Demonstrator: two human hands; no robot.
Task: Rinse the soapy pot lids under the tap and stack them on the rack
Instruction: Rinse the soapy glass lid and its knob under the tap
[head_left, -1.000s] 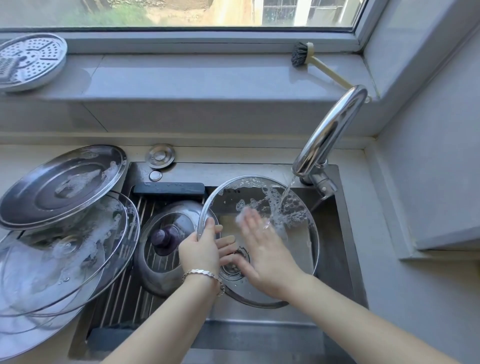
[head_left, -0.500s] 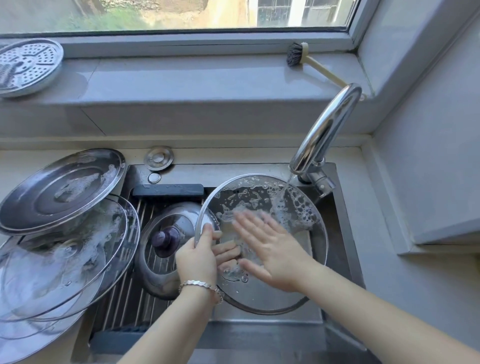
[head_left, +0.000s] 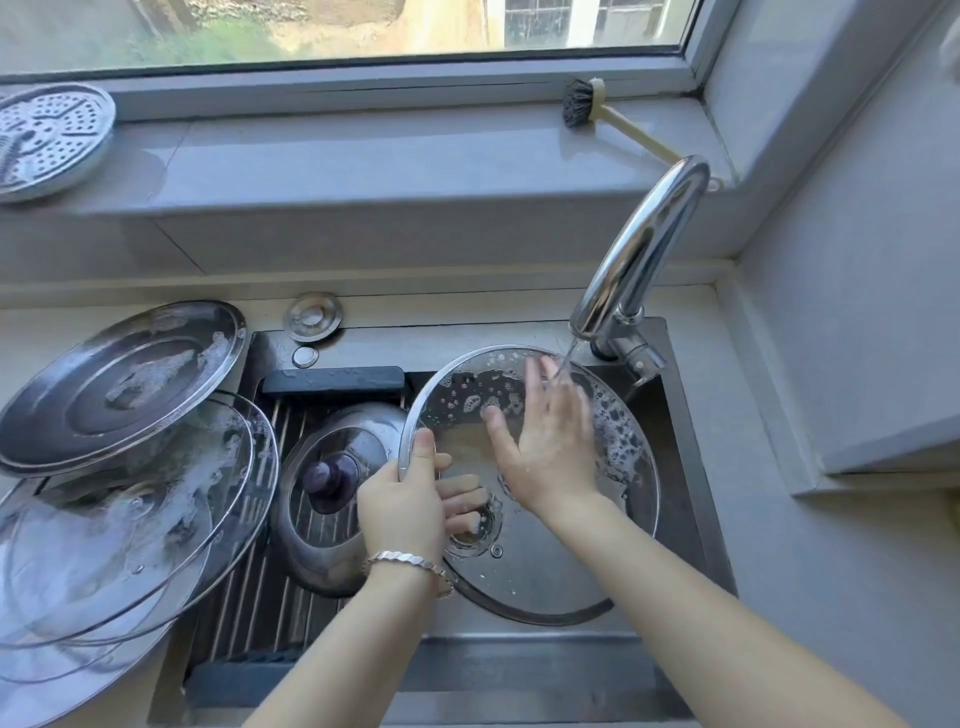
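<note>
Lid (head_left: 545, 569), sudsy, under running tap (head_left: 649, 244)

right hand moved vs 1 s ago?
Yes. The right hand slid up the glass lid toward the tap; its fingertips now reach the water stream.

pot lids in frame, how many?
At least 5: held glass lid under the tap; knobbed lid on the rack; steel lid atop the left pile; large glass lid and second glass lid beneath it. More may hide underneath.
</note>
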